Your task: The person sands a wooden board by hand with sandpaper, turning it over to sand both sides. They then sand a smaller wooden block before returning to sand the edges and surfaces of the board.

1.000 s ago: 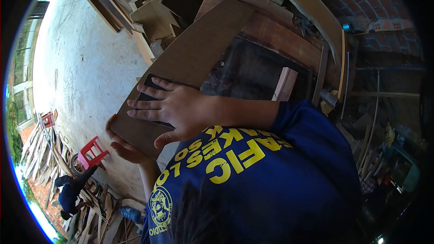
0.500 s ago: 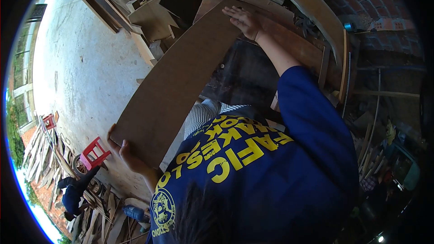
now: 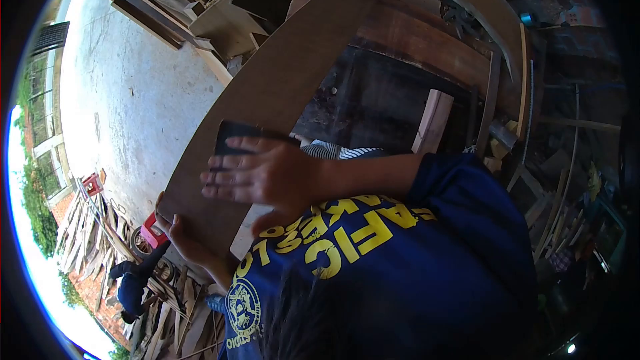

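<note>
A long brown board (image 3: 287, 67) with a curved edge slants from the top middle down to the lower left. My left hand (image 3: 183, 237) grips its near lower end, with fingers at the edge and thumb on top. My right hand (image 3: 257, 170) lies flat over the board's lower part, fingers spread, pressing on a dark, thin sheet (image 3: 237, 135) that shows beyond the fingers. Most of the sheet is hidden under the hand.
Below the board is a dark-topped work surface (image 3: 373, 93) bearing a wooden block (image 3: 433, 120). Wood scraps (image 3: 230, 20) stand at the top. Lower left, a person (image 3: 133, 287) bends near a red stool (image 3: 152, 230) and a plank pile (image 3: 90, 240).
My right hand has come back from the board's far end to its lower part, with the dark sheet under it. My left hand stays at the near end. The view has shifted slightly.
</note>
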Motion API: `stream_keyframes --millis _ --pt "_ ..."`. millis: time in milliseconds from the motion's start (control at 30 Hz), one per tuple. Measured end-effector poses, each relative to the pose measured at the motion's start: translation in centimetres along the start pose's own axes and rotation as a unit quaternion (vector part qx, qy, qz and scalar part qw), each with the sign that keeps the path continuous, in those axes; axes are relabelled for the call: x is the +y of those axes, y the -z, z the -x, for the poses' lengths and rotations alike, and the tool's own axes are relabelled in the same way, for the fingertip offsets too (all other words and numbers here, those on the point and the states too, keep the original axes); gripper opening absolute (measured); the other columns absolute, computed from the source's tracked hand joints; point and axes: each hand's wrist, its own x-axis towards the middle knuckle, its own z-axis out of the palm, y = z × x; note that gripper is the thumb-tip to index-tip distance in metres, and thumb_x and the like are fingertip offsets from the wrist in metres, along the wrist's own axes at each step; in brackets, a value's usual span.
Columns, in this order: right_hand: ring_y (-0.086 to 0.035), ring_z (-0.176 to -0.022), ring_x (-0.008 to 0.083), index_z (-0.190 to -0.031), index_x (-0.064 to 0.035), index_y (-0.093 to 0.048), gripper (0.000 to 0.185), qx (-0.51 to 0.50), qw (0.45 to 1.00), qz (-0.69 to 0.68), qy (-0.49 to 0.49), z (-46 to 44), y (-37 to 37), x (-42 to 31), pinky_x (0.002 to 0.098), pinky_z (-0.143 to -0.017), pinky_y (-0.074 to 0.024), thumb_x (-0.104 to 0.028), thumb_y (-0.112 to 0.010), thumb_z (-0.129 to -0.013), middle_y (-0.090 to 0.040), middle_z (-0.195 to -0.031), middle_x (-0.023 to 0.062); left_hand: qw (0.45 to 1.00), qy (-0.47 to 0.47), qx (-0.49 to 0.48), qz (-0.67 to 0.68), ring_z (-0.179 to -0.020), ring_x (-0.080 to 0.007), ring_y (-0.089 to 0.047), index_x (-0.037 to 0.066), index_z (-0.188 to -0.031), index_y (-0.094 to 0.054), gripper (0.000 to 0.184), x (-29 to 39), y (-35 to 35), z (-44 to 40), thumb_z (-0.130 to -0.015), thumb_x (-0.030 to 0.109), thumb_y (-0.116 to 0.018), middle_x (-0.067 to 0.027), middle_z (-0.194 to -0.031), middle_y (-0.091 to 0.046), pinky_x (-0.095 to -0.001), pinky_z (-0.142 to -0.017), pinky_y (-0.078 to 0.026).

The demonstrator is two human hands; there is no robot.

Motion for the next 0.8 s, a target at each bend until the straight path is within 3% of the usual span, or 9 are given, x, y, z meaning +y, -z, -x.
stream_keyframes --millis 133,267,333,467,533,567,633,700,800 --pt "-0.042 -0.127 0.0262 -0.134 -0.0171 -0.045 0.074 0.030 0.977 0.113 -0.176 5.0 3.9 12.3 0.0475 -0.108 -0.0269 -0.068 -0.018 -0.088 -0.049 -0.134 0.0084 0.998 0.059 0.023 0.023 -0.114 -0.0281 -0.047 -0.001 -0.131 -0.036 0.058 -0.8 1.1 -0.5 -0.075 0.012 -0.044 -0.0185 -0.121 -0.048 -0.0366 -0.100 -0.033" --pt "-0.036 -0.131 0.0261 -0.135 -0.0131 -0.044 0.053 0.083 0.944 0.151 -0.282 14.9 9.4 30.3 0.0390 -0.111 -0.0223 -0.046 -0.030 -0.096 -0.042 -0.139 0.0098 0.999 0.024 0.005 -0.022 -0.115 -0.0278 -0.046 -0.001 -0.132 -0.034 0.059 -2.3 3.1 0.1 -0.075 0.012 -0.044 -0.0185 -0.120 -0.048 -0.0368 -0.101 -0.033" --pt "-0.035 -0.132 0.0273 -0.134 -0.0100 -0.045 0.053 0.101 0.937 0.144 -0.302 15.5 10.1 31.8 0.0399 -0.111 -0.0207 -0.044 -0.029 -0.097 -0.043 -0.138 0.0119 0.996 0.008 0.007 -0.092 -0.114 -0.0277 -0.047 -0.001 -0.131 -0.034 0.057 -0.7 1.3 0.9 -0.076 0.010 -0.043 -0.0187 -0.118 -0.049 -0.0374 -0.100 -0.034" --pt "-0.039 -0.129 0.0256 -0.132 -0.0123 -0.047 0.069 0.099 0.960 0.123 -0.232 10.7 7.6 22.6 0.0401 -0.111 -0.0227 -0.061 -0.019 -0.092 -0.045 -0.137 0.0110 0.997 0.001 -0.029 0.065 -0.106 -0.0256 -0.055 -0.003 -0.129 -0.036 0.041 -0.1 1.3 1.2 -0.090 0.009 -0.033 -0.0197 -0.117 -0.051 -0.0341 -0.090 -0.046" --pt "-0.045 -0.124 0.0279 -0.130 -0.0105 -0.049 0.078 0.066 0.980 0.108 -0.151 6.4 5.7 14.9 0.0428 -0.108 -0.0282 -0.067 -0.016 -0.088 -0.048 -0.134 0.0116 0.910 -0.115 -0.053 -0.394 -0.106 -0.0263 -0.055 -0.002 -0.130 -0.035 0.042 -0.9 3.4 0.5 -0.091 0.010 -0.032 -0.0209 -0.119 -0.049 -0.0349 -0.092 -0.045" --pt "-0.045 -0.124 0.0276 -0.131 -0.0103 -0.047 0.078 0.041 0.988 0.098 -0.110 4.4 5.0 10.5 0.0423 -0.108 -0.0287 -0.068 -0.018 -0.087 -0.050 -0.132 0.0112 0.910 -0.116 -0.058 -0.394 -0.106 -0.0263 -0.055 -0.002 -0.130 -0.035 0.042 0.0 2.2 0.5 -0.091 0.010 -0.032 -0.0209 -0.119 -0.049 -0.0349 -0.092 -0.045" --pt "-0.041 -0.128 0.0262 -0.135 -0.0122 -0.042 0.075 0.010 1.000 0.028 -0.001 1.2 2.7 3.6 0.0432 -0.108 -0.0299 -0.067 -0.026 -0.087 -0.044 -0.138 0.0089 0.998 0.042 0.005 0.055 -0.103 -0.0266 -0.056 -0.002 -0.125 -0.042 0.038 2.6 -0.8 0.2 -0.089 0.008 -0.035 -0.0207 -0.115 -0.052 -0.0358 -0.091 -0.046" --pt "-0.041 -0.128 0.0251 -0.136 -0.0130 -0.041 0.073 0.001 0.995 -0.073 0.074 -0.2 1.8 -0.6 0.0428 -0.107 -0.0310 -0.066 -0.027 -0.088 -0.045 -0.137 0.0083 0.999 0.035 0.010 0.024 -0.104 -0.0267 -0.055 -0.002 -0.126 -0.041 0.040 2.6 -0.2 0.0 -0.088 0.008 -0.036 -0.0205 -0.116 -0.051 -0.0358 -0.092 -0.045" --pt "-0.041 -0.128 0.0247 -0.135 -0.0136 -0.043 0.073 0.035 0.999 -0.016 0.010 -0.7 2.6 2.7 0.0412 -0.107 -0.0320 -0.066 -0.024 -0.088 -0.048 -0.134 0.0089 0.998 0.014 0.033 -0.050 -0.107 -0.0269 -0.053 -0.003 -0.128 -0.039 0.045 1.9 2.0 -0.8 -0.085 0.007 -0.037 -0.0201 -0.118 -0.051 -0.0359 -0.095 -0.041"
